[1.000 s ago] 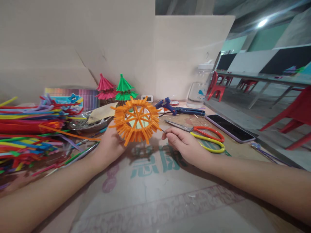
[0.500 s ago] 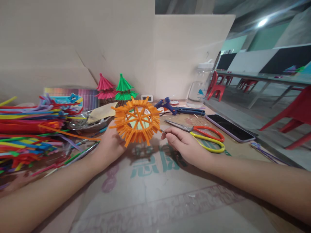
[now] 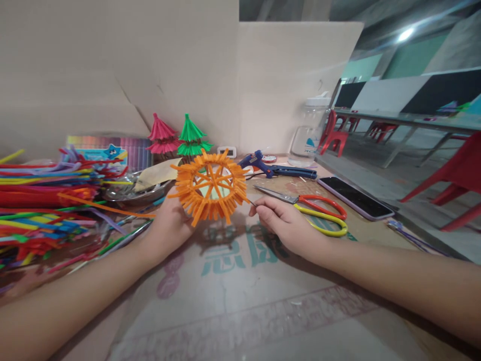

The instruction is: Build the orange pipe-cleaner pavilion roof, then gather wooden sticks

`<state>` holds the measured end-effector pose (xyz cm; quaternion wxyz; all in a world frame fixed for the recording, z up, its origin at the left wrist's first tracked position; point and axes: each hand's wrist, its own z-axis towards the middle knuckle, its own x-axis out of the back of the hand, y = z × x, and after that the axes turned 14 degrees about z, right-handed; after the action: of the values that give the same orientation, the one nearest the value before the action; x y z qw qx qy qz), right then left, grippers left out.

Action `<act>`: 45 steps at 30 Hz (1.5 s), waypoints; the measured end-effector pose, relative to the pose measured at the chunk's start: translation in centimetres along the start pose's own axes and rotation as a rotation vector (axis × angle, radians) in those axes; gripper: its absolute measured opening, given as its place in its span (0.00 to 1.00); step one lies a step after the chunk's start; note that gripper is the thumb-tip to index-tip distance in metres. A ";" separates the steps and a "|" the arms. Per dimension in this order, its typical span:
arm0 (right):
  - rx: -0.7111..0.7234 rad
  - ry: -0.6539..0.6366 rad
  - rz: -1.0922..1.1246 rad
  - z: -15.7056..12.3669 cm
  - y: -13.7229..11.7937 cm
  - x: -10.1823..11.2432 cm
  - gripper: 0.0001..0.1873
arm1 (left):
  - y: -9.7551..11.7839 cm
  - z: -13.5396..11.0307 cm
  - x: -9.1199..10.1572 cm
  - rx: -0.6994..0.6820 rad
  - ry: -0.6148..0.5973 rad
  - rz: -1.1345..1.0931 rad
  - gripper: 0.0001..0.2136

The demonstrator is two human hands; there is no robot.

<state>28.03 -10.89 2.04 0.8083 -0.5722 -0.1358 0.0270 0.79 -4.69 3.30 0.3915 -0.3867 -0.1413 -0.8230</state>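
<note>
Bare cardboard (image 3: 244, 301) lies open between pipe cleaners (image 3: 41, 200) and scissors (image 3: 319, 213).

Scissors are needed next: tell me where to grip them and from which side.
Take the scissors by the red and yellow handle loops, coming from the right. They lie flat, blades pointing left toward the orange ball; the loops sit just beyond the right hand, which pinches a strand.

Single head-worn view, facing forward and down, close to left hand (image 3: 171, 224) and right hand (image 3: 287, 226), over table (image 3: 240, 316)
</note>
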 end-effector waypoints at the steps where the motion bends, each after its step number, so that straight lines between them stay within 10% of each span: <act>1: -0.003 0.002 0.010 0.0 0.0 0.0 0.13 | 0.0 0.0 0.0 0.002 -0.002 -0.005 0.10; 45: -0.054 0.003 0.051 0.1 0.2 0.0 0.16 | 0.3 0.2 0.2 0.050 -0.050 -0.063 0.10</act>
<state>28.00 -10.79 1.90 0.7920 -0.5970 -0.1203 0.0431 1.03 -4.87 3.60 0.3713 -0.3927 -0.1836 -0.8211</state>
